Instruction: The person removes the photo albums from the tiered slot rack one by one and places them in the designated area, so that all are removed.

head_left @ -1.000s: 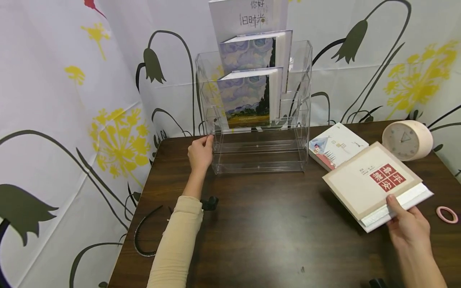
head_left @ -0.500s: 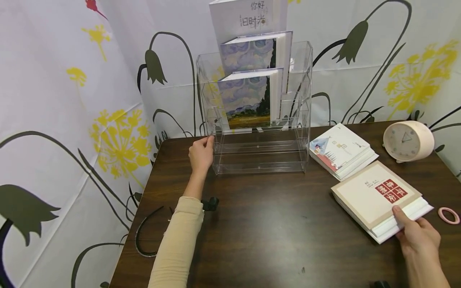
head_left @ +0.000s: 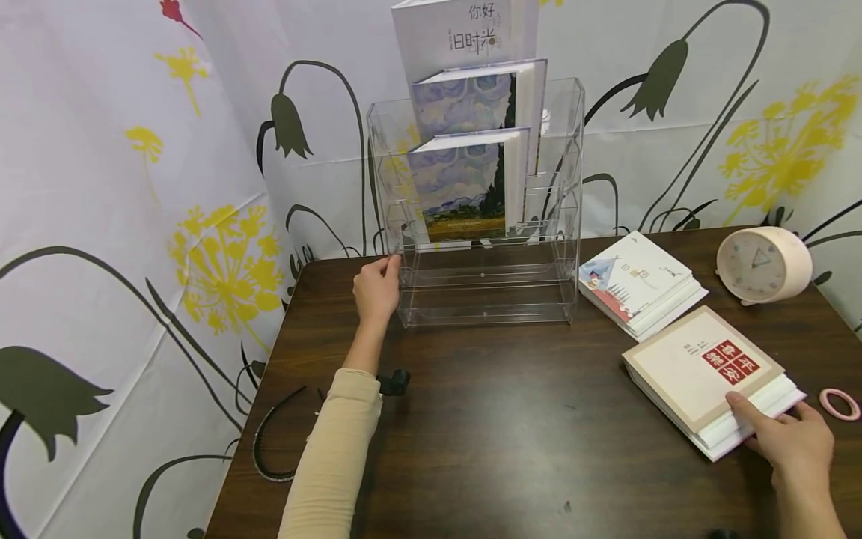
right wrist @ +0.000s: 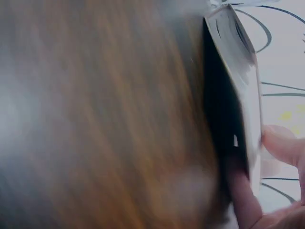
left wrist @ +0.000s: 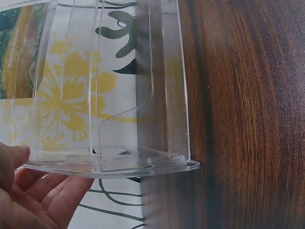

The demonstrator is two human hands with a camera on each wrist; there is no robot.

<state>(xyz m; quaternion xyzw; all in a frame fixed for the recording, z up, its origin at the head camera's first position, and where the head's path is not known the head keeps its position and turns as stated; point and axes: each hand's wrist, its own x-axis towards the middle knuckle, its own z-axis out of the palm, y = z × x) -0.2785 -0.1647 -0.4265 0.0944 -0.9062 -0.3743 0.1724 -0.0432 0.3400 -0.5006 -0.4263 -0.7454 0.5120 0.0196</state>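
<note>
My left hand (head_left: 377, 288) pinches the left side panel of a clear acrylic rack (head_left: 485, 311), thumb inside and fingers outside, as the left wrist view shows. Three books stand in the rack's upper tiers. The front one is a painted-landscape photo album (head_left: 465, 191), a matching album (head_left: 465, 97) is behind it, and a tall white book (head_left: 451, 34) is at the back. At the right, my right hand (head_left: 798, 445) grips the near corner of a thick beige book (head_left: 694, 374) with a red square print. Its thumb is above and its fingers are underneath, with shadow below the book.
A white book (head_left: 636, 277) with a blue and red picture lies behind the beige one. Beside it stands a round pink clock (head_left: 764, 266). A pink ring (head_left: 839, 403) is at the right, and a black curved band (head_left: 264, 449) lies by my left sleeve.
My right hand has brought the beige book down and toward me, away from the white book, uncovering more of that one. My left hand stays on the rack.
</note>
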